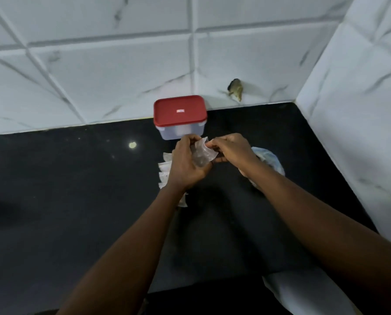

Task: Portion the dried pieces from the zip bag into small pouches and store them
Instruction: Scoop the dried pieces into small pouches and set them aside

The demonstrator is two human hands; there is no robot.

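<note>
head view, near to far. at the near edge, lower right, lies a fold of white fabric [303,294]; what it belongs to cannot be told. two bare forearms reach forward over a glossy black stone worktop [65,189], which carries everything below. a short row of small clear plastic pouches [164,172] lies flat on the worktop, overlapping, partly hidden under the left wrist; dark specks show inside some of them.

above this row, the left hand [187,163] holds one small clear pouch [204,152] clear of the worktop, its fingers [189,139] curled round the pouch's lower part, where a dark clump of dried pieces [200,161] sits. the right hand [232,148] meets it from the other side, thumb and fingertips pinching the pouch's upper edge. the two hands are almost touching, with the pouch between them.

just behind and right of the right hand, a crumpled bluish clear plastic zip bag [270,162] rests on the worktop, largely hidden by the right wrist; its contents cannot be made out.

beyond the hands, a rectangular translucent plastic container with a red lid [179,112] stands against the back wall, lid on. a round spot of reflected light [132,145] shows on the worktop to its left.

the background is a white marble-patterned tiled wall [99,76], meeting a side wall at the right corner; a small dark ragged patch [235,87] marks it low down, right of the container.
</note>
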